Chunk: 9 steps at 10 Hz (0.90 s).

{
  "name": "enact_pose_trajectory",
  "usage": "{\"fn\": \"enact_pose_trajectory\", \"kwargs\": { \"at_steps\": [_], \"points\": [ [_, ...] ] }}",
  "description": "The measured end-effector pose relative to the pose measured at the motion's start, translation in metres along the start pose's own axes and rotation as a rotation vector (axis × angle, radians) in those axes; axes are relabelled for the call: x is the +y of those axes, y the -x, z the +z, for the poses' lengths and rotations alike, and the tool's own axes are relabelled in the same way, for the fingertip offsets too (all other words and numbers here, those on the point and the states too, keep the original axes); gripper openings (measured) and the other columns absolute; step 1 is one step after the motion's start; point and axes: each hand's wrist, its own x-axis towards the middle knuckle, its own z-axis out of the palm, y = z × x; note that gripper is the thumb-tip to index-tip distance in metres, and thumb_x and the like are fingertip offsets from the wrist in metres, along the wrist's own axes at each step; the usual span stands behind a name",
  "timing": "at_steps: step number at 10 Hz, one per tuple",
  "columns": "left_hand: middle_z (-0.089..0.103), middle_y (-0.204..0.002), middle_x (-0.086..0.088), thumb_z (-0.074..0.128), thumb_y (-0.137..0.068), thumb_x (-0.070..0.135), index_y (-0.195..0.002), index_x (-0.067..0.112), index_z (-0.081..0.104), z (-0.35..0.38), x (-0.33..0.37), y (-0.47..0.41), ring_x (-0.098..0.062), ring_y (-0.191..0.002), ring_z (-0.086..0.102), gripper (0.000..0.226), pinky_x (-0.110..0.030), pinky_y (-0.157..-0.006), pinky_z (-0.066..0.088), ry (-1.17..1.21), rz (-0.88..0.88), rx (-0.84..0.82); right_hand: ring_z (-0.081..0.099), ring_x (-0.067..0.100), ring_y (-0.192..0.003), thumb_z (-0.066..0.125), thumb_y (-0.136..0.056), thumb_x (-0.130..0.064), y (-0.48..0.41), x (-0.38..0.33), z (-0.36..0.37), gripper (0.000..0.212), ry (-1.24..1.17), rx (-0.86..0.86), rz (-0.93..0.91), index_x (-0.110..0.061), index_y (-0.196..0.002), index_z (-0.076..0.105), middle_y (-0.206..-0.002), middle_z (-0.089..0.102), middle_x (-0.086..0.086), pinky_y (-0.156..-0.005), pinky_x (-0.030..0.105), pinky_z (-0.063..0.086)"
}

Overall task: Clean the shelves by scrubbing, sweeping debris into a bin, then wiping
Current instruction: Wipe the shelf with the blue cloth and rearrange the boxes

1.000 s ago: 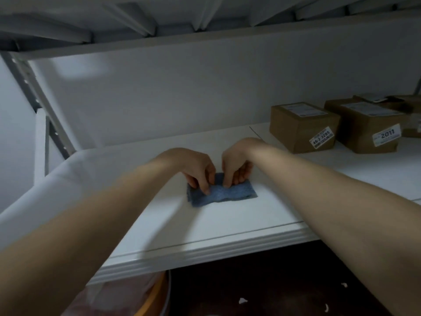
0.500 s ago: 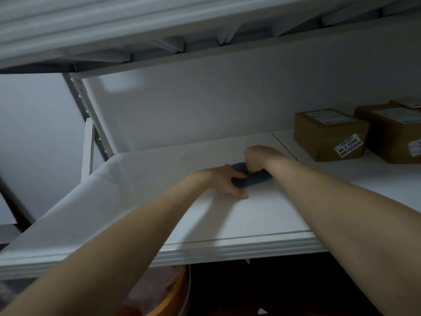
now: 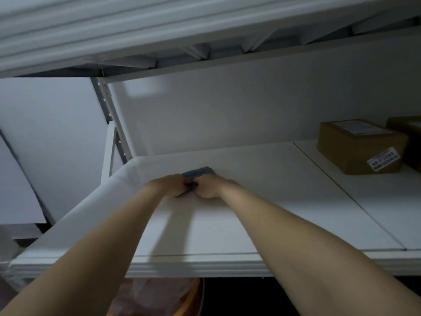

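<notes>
A blue cloth (image 3: 200,173) lies far back on the white shelf (image 3: 262,201), close to the back wall. My left hand (image 3: 169,185) grips the cloth's near left part with curled fingers. My right hand (image 3: 210,187) grips its near right part, knuckles toward me. The two hands almost touch, and most of the cloth is hidden behind them. Only its far edge shows above my fingers.
Brown cardboard boxes (image 3: 360,145) with labels stand at the shelf's back right. An upper shelf (image 3: 182,30) hangs low overhead. An orange bin (image 3: 159,297) with a plastic liner sits under the shelf's front edge. A metal upright (image 3: 109,119) rises at the left.
Both hands have pushed the cloth away from me, from mid-shelf to near the back wall. My view has shifted left and the boxes now sit farther right.
</notes>
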Motion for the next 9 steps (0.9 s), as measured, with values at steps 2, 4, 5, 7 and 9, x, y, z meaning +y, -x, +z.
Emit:
{"fn": "enact_pose_trajectory", "kwargs": {
  "at_steps": [2,4,5,7,9],
  "points": [
    [0.055,-0.133,-0.007,0.029,-0.1,0.041,-0.134,0.022,0.05,0.01,-0.018,-0.036,-0.027,-0.115,0.055,0.044,-0.033,-0.098,0.042,-0.076,-0.083,0.026,0.057,0.027,-0.114,0.042,-0.093,-0.024,-0.035,0.003,0.004,0.041,-0.01,0.03,0.042,-0.02,-0.131,0.056,-0.135,0.056,0.006,-0.099,0.041,0.046],
    [0.052,-0.132,-0.007,0.044,-0.094,0.027,-0.13,0.02,0.054,0.015,0.054,-0.084,-0.031,-0.121,0.05,0.037,-0.042,-0.103,0.041,0.014,-0.003,0.088,0.057,0.028,-0.115,0.047,-0.092,-0.022,-0.001,0.083,-0.032,0.035,0.028,0.146,0.273,-0.016,-0.124,0.061,-0.124,0.061,0.007,-0.097,0.041,0.046],
    [0.053,-0.133,-0.012,0.043,-0.097,0.022,-0.129,0.011,0.053,0.013,0.102,-0.091,-0.031,-0.123,0.05,0.035,-0.041,-0.104,0.041,0.076,0.094,0.077,0.056,0.03,-0.116,0.048,-0.093,-0.02,0.008,0.127,-0.044,0.033,0.083,0.154,0.392,-0.013,-0.123,0.06,-0.125,0.06,0.009,-0.098,0.042,0.046],
    [0.048,-0.138,-0.016,0.036,-0.101,0.018,-0.134,0.004,0.048,0.007,0.096,-0.109,-0.032,-0.127,0.045,0.037,-0.038,-0.105,0.034,0.074,0.122,0.081,0.05,0.031,-0.124,0.041,-0.098,-0.015,-0.005,0.127,-0.048,0.036,0.057,0.151,0.435,-0.003,-0.129,0.055,-0.134,0.054,0.012,-0.102,0.039,0.039],
    [0.044,-0.142,-0.006,0.028,-0.103,0.023,-0.141,0.009,0.041,0.005,0.006,-0.133,-0.024,-0.126,0.045,0.042,-0.032,-0.11,0.029,0.004,0.082,0.074,0.04,0.029,-0.135,0.03,-0.102,-0.019,-0.095,0.082,-0.022,0.044,0.166,0.027,0.231,-0.007,-0.143,0.043,-0.15,0.038,0.009,-0.112,0.039,0.031]
  ]
}}
